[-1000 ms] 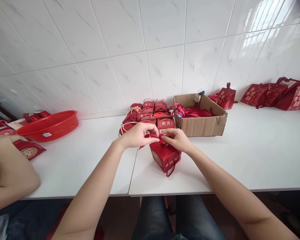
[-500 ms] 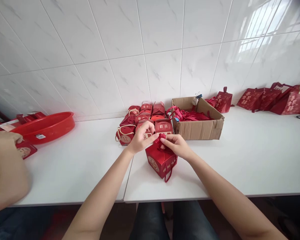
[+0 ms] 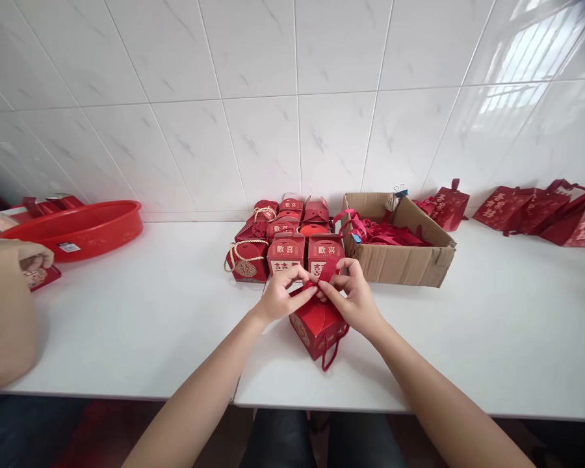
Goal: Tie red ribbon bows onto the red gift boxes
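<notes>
A small red gift box [image 3: 316, 328] stands on the white table [image 3: 468, 338] right in front of me, a red cord loop hanging down its front. My left hand [image 3: 279, 296] and my right hand [image 3: 351, 296] meet over its top, both pinching the red ribbon [image 3: 322, 278] there. The ribbon's loops stick up between my fingertips. Just behind stand several finished red gift boxes [image 3: 285, 237], some with cream rope handles.
An open cardboard box [image 3: 409, 257] of red ribbons sits to the right. Red paper bags [image 3: 531, 208] lean on the tiled wall at far right. A red plastic basin [image 3: 73, 227] lies at far left, where another person's arm [image 3: 2, 318] holds a red item.
My hands have shifted on the ribbon, lifting its loops higher above the box top. The view has swung slightly. The other person's arm has moved further left.
</notes>
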Demonstrator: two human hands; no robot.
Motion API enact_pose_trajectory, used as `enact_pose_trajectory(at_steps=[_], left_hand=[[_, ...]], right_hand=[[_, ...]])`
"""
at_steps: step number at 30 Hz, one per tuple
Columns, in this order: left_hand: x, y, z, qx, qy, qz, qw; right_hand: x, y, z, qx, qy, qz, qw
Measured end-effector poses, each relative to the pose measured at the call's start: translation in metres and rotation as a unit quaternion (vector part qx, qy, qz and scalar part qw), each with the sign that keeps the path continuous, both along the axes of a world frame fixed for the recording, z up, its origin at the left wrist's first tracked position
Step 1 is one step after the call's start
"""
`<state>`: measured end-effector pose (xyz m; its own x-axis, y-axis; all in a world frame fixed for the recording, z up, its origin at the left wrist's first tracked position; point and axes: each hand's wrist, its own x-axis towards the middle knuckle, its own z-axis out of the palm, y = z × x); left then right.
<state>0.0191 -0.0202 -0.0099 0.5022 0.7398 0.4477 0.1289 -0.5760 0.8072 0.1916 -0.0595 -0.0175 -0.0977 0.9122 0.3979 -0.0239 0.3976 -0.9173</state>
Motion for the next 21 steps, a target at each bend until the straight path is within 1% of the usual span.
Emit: enact_pose_trajectory(at_steps=[2, 5, 7, 9, 12, 15, 17, 21], left_hand=[[0.0023, -0.0026, -0.0004, -0.016, -0.021, 0.013, 1.000], [0.0046, -0.0049, 0.0012, -0.036, -0.038, 0.013, 0.999], [0.0050, -0.0048, 0.0017, -0.045, -0.035, 0.009, 0.998], [0.0049, -0.0036, 0.0008, -0.044, -0.035, 0.019, 0.998], [0.0044, -0.0008, -0.0020, -0.024, -0.042, 0.044, 0.998], [0.0037, 0.0007, -0.0033, -0.001, -0.045, 0.061, 0.997], [0.0034, 0.0007, -0.0026, 0.018, -0.042, 0.076, 0.996], [0.0036, -0.0006, -0.0010, 0.061, -0.026, 0.099, 0.993]], right_hand=[[-0.0005, -0.0014, 0.0013, 0.000, -0.006, -0.019, 1.000], [-0.0003, -0.0020, 0.0016, 0.001, -0.009, -0.034, 0.999], [0.0004, -0.0014, 0.0005, 0.015, -0.015, -0.037, 0.999], [0.0014, -0.0005, -0.0005, 0.039, -0.040, -0.043, 0.998], [0.0031, -0.0002, -0.0002, 0.071, -0.104, -0.077, 0.989], [0.0051, -0.0013, 0.0018, 0.098, -0.175, -0.122, 0.972], [0.0067, -0.0017, 0.0025, 0.111, -0.213, -0.135, 0.961], [0.0095, -0.0005, 0.0008, 0.159, -0.240, -0.170, 0.942]])
